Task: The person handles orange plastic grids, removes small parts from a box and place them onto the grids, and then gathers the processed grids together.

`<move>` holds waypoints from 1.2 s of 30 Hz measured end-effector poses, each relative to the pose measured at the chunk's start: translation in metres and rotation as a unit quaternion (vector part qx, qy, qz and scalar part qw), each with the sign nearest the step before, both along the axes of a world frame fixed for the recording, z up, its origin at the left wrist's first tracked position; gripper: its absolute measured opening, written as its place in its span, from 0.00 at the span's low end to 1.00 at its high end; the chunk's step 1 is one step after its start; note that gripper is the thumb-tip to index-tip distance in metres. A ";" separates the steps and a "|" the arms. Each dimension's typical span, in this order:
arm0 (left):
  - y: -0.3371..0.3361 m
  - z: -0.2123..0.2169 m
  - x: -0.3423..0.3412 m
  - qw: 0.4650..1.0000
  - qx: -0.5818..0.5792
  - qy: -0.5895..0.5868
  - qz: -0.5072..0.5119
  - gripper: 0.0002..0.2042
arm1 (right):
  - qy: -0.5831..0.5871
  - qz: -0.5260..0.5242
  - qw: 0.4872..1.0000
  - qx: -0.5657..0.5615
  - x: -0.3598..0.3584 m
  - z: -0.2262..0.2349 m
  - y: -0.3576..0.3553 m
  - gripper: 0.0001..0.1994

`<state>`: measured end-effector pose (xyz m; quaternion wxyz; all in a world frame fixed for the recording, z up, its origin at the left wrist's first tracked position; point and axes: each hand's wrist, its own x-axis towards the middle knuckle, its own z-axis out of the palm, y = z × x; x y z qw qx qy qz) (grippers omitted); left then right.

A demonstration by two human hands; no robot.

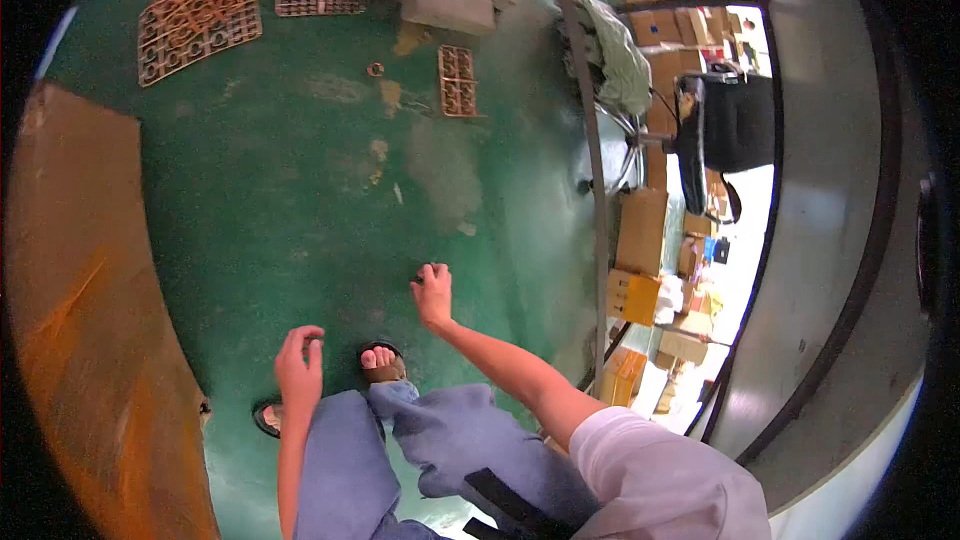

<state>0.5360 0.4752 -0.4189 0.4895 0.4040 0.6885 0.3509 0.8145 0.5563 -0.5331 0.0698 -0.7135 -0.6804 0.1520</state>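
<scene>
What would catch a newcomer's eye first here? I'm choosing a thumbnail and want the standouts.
The green floor fills the view, with brown lattice trays scattered at the top left. Low in the middle, the left hand and right hand hang over sandalled feet. Stacked cardboard boxes crowd the right side.

You stood in a workshop or warehouse, shown by its worn green painted floor (pixel 300 190), brown moulded part trays (pixel 200 10) and stacked cardboard boxes (pixel 640 240) beside shelving.

Both hands, left (pixel 299 364) and right (pixel 434 295), hang loosely curled above the green floor (pixel 300 200).
</scene>
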 end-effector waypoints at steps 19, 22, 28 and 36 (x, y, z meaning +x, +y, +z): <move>0.081 -0.041 -0.112 0.997 0.007 0.079 0.019 0.06 | 0.027 0.378 0.925 -0.009 -0.061 0.138 0.364 0.11; 0.098 -0.028 -0.123 0.995 -0.007 0.098 0.028 0.06 | 0.001 0.348 0.936 -0.057 -0.051 0.101 0.417 0.13; 0.106 0.005 -0.138 0.992 -0.075 0.102 0.027 0.06 | 0.017 0.427 0.901 0.076 -0.060 0.034 0.465 0.17; 0.241 0.058 -0.100 0.945 -0.037 0.255 -0.201 0.06 | 0.007 0.452 0.878 0.157 -0.039 0.035 0.458 0.22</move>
